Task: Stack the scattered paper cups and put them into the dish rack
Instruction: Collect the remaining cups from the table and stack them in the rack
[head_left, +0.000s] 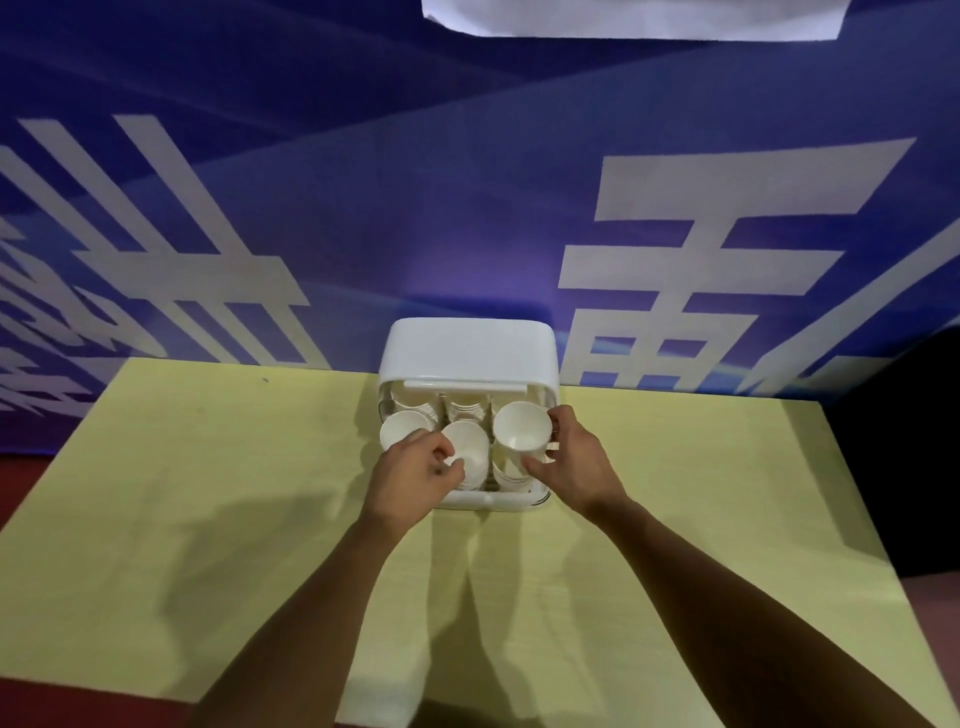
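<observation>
A white dish rack (469, 358) with its lid raised stands at the far middle of the yellow table. Stacks of white paper cups fill it: a left stack (402, 425), a middle stack (467, 447), and more stacks at the back (467, 408). My right hand (571, 462) grips the top cup (521, 426) of the right front stack, thumb at its near rim and fingers on its far side. My left hand (415, 475) rests against the near side of the middle stack, fingers curled on its rim.
The yellow table top (208, 493) reaches out on both sides of the rack. A blue banner with large white characters (649, 234) hangs directly behind it. A dark gap (893, 457) lies past the table's right edge, and red floor shows at the left.
</observation>
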